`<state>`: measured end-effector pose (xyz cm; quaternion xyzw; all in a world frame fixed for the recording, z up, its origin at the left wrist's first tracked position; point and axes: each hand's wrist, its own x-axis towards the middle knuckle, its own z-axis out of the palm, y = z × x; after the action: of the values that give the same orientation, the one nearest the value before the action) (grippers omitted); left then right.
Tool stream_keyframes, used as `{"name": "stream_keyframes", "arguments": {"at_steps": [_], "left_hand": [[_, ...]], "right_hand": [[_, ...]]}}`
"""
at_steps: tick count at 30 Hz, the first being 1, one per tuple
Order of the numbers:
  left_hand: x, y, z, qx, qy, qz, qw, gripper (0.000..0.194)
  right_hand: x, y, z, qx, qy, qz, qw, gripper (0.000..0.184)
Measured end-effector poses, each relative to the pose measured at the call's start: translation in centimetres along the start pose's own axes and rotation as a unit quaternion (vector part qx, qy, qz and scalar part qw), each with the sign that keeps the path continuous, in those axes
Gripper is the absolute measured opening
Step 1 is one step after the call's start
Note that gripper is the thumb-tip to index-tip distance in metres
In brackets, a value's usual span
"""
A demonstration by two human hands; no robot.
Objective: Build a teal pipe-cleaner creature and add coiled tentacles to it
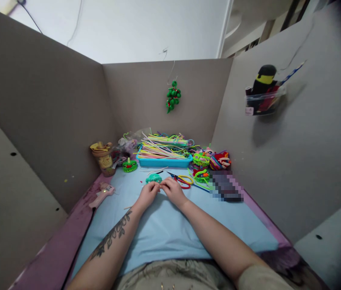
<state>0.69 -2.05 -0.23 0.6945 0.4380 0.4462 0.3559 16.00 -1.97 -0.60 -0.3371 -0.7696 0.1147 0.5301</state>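
Note:
Over the light blue cloth (170,225), my left hand (149,194) and my right hand (173,191) meet, with thumbs and fingertips pinched together. Whatever lies between the fingertips is too small to make out. Just beyond my left fingers sits a fuzzy teal pipe-cleaner piece (153,177), partly covered by the hand. Scissors with red and yellow handles (185,181) lie right behind my right hand, blades pointing left. A few loose stems rest on the cloth near both hands.
A blue tray (164,163) heaped with pipe cleaners stands at the back. Left are a pink glue gun (102,196) with a cord, a cup (105,161) and a green figure (130,165). Right are fuzzy figures (201,159) and a blurred dark phone-like object (226,187). Grey panels enclose three sides.

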Motion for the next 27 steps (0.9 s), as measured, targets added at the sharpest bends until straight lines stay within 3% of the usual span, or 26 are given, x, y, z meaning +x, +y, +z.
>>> {"name": "stream_keyframes", "arguments": {"at_steps": [6,14,18,24,27], "left_hand": [[0.17,-0.63,-0.03,-0.097,-0.016,-0.044,0.994,0.034],[-0.05,-0.35,-0.38,-0.083,-0.027,-0.091,0.992,0.033],[0.08,-0.51,-0.33,-0.059,-0.006,-0.064,0.996,0.028],[0.16,-0.22,-0.22,0.007,0.067,-0.009,0.998,0.020],[0.04,-0.13,-0.20,0.044,0.074,0.021,0.996,0.020]], "right_hand": [[0.05,0.28,0.12,-0.013,0.004,-0.024,1.000,0.012],[0.04,0.35,0.00,-0.075,-0.012,-0.074,0.994,0.014],[0.01,0.37,0.09,-0.105,-0.033,-0.087,0.990,0.017],[0.10,0.77,0.29,-0.039,0.020,0.011,0.999,0.010],[0.29,0.75,0.16,-0.008,0.016,0.049,0.999,0.008]]}}
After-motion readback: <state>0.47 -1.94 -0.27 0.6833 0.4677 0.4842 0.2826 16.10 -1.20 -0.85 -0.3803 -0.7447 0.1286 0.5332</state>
